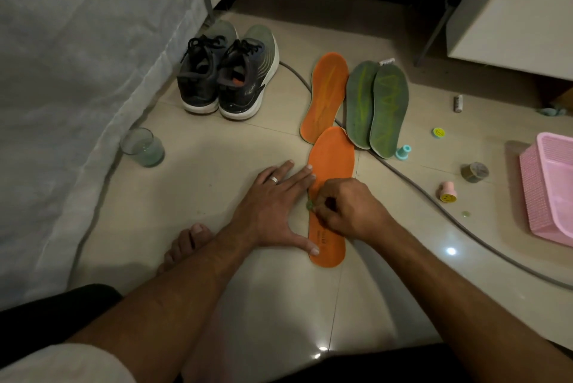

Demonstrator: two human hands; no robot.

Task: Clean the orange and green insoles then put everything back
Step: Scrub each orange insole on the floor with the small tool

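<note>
An orange insole (335,156) lies flat on the tiled floor in front of me. My left hand (273,206) presses on its left edge with spread, straight fingers. My right hand (347,209) is curled over the insole's middle and pinches a small green thing (309,204); what it is I cannot tell. A second orange insole (325,94) lies farther back. To its right, two green insoles (376,103) overlap each other. A pair of grey-green sneakers (229,72) stands at the back left.
A glass of water (143,147) stands by the bed cover on the left. A grey hose (434,199) runs across the floor. A pink basket (548,187) sits at the right, with small stamps, a tape roll (474,172) and a battery (458,103) scattered near it. My bare foot (183,243) rests near my left arm.
</note>
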